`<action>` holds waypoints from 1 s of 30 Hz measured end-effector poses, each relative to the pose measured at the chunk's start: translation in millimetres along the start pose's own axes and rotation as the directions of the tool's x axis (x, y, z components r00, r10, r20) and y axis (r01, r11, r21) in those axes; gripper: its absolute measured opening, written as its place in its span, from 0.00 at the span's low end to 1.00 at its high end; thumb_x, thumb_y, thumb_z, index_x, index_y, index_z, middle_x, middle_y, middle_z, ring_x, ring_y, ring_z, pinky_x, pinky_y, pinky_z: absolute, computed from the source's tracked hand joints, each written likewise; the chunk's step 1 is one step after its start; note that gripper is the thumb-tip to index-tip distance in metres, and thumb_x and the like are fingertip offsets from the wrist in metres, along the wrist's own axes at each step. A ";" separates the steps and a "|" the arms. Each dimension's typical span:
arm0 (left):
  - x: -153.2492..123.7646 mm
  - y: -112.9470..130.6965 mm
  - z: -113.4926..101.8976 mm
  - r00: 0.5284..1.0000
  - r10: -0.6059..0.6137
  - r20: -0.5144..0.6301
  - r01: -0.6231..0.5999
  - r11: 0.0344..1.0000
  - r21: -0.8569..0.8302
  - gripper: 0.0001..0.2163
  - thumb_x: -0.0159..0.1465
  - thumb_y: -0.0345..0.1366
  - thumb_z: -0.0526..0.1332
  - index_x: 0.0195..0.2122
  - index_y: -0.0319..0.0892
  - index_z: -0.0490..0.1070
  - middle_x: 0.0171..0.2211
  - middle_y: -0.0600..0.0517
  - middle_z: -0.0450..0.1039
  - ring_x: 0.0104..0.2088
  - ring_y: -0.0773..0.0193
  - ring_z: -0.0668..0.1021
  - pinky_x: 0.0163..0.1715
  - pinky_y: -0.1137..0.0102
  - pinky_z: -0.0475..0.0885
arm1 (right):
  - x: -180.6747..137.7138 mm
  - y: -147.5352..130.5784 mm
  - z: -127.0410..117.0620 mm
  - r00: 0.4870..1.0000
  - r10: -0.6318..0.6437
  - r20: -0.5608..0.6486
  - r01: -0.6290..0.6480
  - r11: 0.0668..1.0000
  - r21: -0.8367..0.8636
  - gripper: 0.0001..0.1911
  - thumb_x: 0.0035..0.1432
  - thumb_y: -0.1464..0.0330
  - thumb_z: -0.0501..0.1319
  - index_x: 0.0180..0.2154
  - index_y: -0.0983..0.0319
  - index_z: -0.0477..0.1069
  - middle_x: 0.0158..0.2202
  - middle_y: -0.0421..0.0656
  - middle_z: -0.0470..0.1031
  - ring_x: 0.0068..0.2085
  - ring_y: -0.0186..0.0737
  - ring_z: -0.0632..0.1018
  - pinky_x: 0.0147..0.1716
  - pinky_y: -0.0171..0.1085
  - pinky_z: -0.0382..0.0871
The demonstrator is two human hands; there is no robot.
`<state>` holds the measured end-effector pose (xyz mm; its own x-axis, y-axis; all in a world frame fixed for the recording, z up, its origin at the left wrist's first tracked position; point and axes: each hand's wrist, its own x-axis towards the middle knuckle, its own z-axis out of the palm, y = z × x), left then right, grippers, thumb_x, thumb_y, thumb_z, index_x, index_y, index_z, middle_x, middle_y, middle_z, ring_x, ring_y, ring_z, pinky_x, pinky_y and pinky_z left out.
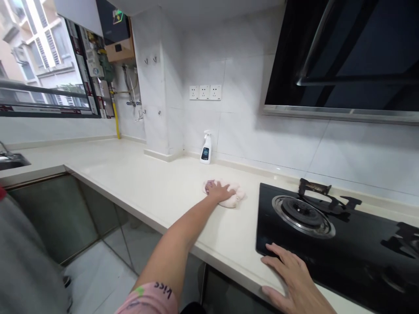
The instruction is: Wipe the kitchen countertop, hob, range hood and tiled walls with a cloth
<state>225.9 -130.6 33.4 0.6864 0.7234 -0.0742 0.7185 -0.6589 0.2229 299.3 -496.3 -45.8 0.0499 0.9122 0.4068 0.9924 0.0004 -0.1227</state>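
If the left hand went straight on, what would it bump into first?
The left hand, resting on the pale pink cloth, would probably meet the low cream strip along the tiled wall first. The spray bottle seems to stand off to the left, though depth is hard to judge.

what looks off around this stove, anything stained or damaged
The black pan support at the back of the gas hob looks odd: its raised top edge has brownish, rust-like staining, which stands out against the black metal.
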 end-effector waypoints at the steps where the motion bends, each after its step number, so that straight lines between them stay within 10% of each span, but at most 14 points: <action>1: -2.9 18.0 6.7 0.998 0.059 0.013 -0.059 0.998 -0.006 0.40 0.63 0.72 0.41 0.74 0.64 0.52 0.78 0.52 0.43 0.76 0.30 0.44 0.68 0.30 0.42 | 0.3 -2.9 -3.4 0.999 0.029 0.026 -0.029 1.000 0.003 0.23 0.65 0.50 0.65 0.58 0.50 0.77 0.67 0.47 0.68 0.65 0.57 0.71 0.63 0.55 0.69; 6: -56.3 59.0 33.9 0.940 0.333 0.072 -0.331 0.943 -0.034 0.40 0.65 0.71 0.43 0.74 0.59 0.54 0.78 0.50 0.43 0.77 0.38 0.44 0.72 0.36 0.40 | -2.8 -9.5 -12.3 0.994 0.088 0.060 -0.088 0.996 -0.004 0.26 0.68 0.47 0.62 0.62 0.48 0.73 0.70 0.43 0.63 0.69 0.56 0.67 0.65 0.58 0.67; 12: -148.4 -7.9 31.7 0.863 0.499 0.083 -0.496 0.867 -0.052 0.32 0.67 0.68 0.49 0.71 0.67 0.59 0.77 0.58 0.46 0.77 0.46 0.47 0.74 0.41 0.41 | -8.6 5.5 0.6 0.998 0.035 0.045 -0.035 0.999 0.007 0.26 0.68 0.46 0.61 0.62 0.48 0.74 0.71 0.44 0.62 0.69 0.58 0.67 0.67 0.60 0.65; 18: -165.0 -111.8 -10.1 0.995 0.096 0.011 -0.097 0.993 0.064 0.30 0.71 0.61 0.48 0.71 0.59 0.61 0.76 0.56 0.49 0.77 0.51 0.50 0.75 0.50 0.47 | -15.6 19.1 14.2 0.998 0.029 0.056 -0.030 0.999 0.013 0.28 0.69 0.45 0.58 0.64 0.47 0.71 0.72 0.42 0.60 0.70 0.59 0.64 0.68 0.65 0.60; 22: -170.5 -161.6 -26.4 0.989 -0.120 -0.091 0.127 0.988 0.086 0.28 0.73 0.55 0.46 0.69 0.53 0.64 0.76 0.50 0.51 0.76 0.45 0.53 0.72 0.43 0.51 | -18.9 21.2 15.6 0.998 0.016 0.060 -0.016 1.000 0.003 0.28 0.69 0.45 0.58 0.65 0.46 0.70 0.73 0.41 0.58 0.71 0.59 0.62 0.68 0.65 0.60; 30: -236.8 -116.5 34.0 0.954 0.138 -0.266 -0.120 0.989 0.083 0.30 0.70 0.63 0.47 0.68 0.61 0.66 0.73 0.57 0.60 0.74 0.48 0.58 0.72 0.49 0.51 | -23.3 39.0 27.4 0.999 -0.032 -0.012 0.033 0.999 0.028 0.31 0.65 0.45 0.62 0.66 0.42 0.68 0.70 0.40 0.64 0.68 0.64 0.67 0.63 0.65 0.66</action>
<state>-16.6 -232.2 -8.1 0.7244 0.6540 0.2181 0.6376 -0.7559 0.1489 333.8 -506.3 -84.8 0.0191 0.9068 0.4211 0.9901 0.0416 -0.1344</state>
